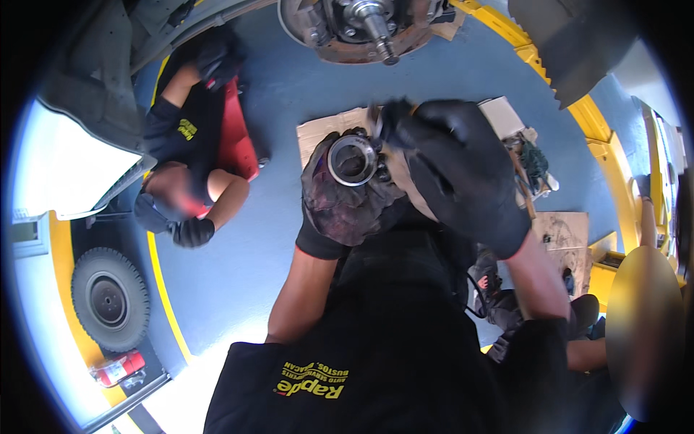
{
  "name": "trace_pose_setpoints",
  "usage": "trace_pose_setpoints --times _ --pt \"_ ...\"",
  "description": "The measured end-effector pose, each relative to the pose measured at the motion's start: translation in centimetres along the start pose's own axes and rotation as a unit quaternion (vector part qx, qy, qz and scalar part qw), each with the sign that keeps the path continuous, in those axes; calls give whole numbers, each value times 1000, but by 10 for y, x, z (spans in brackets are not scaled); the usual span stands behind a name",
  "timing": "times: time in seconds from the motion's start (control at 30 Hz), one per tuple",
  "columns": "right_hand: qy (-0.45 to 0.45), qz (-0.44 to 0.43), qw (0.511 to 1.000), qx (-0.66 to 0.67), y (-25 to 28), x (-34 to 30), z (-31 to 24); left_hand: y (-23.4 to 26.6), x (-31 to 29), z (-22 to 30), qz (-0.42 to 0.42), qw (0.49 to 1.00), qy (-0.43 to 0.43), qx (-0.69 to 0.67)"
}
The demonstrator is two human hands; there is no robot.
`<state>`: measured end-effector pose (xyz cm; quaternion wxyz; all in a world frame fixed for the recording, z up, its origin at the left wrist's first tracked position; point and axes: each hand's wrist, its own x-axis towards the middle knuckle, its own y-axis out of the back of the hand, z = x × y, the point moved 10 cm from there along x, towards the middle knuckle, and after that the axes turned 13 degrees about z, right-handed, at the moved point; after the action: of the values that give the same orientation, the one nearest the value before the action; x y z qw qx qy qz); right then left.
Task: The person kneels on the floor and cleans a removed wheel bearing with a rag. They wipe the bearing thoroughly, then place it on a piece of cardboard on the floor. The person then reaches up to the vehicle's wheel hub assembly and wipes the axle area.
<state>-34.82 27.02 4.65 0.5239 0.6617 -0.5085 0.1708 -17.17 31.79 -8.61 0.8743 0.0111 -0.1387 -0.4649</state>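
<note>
- The left hand (345,202), in a dirty dark glove, is clamped on a metal ring (334,165); fingers curl around its edge, and its open face points up toward the head.
- The ring sits in front of the chest, off the floor, just left of the right hand (459,163).
- The right hand, in a black glove, has its fingers bent close beside the ring. Something dark shows at the fingertips, too blurred to name; whether the grip is closed on it, I cannot tell.
- Below the hands, cardboard (318,132) lies on the blue floor (289,94); to its right are rags (533,163) and more cardboard (567,230).
- A hub (369,25) with a bare spindle is at the top.
- At left, a co-worker (184,137) in dark gloves is beside a red seat (235,134).
- Further left are a wheel (110,298) and a red extinguisher (119,369), past a yellow line (165,289).
- At right stands a yellow frame (589,119); another person (506,307) is low right.
</note>
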Motion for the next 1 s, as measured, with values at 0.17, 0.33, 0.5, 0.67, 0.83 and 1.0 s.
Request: trace_pose_setpoints --times 0.17,0.33,0.5,0.67,0.83,1.0 --pt "-4 -50 982 183 -92 -36 -38 -6 -4 -4 20 995 -79 53" --pt "4 66 996 60 -48 -32 -43 -1 4 -5 25 993 -93 61" --pt "-15 116 991 64 -35 -33 -45 -6 10 -7 4 993 -110 52" --pt "-180 63 972 139 -41 -37 -16 -4 9 -7 5 991 -120 59" --pt "-266 94 945 164 -34 -40 0 -3 -1 -1 -1 986 -153 65" --pt "-308 -5 927 212 -37 -53 41 -10 -6 20 -14 975 -209 76"
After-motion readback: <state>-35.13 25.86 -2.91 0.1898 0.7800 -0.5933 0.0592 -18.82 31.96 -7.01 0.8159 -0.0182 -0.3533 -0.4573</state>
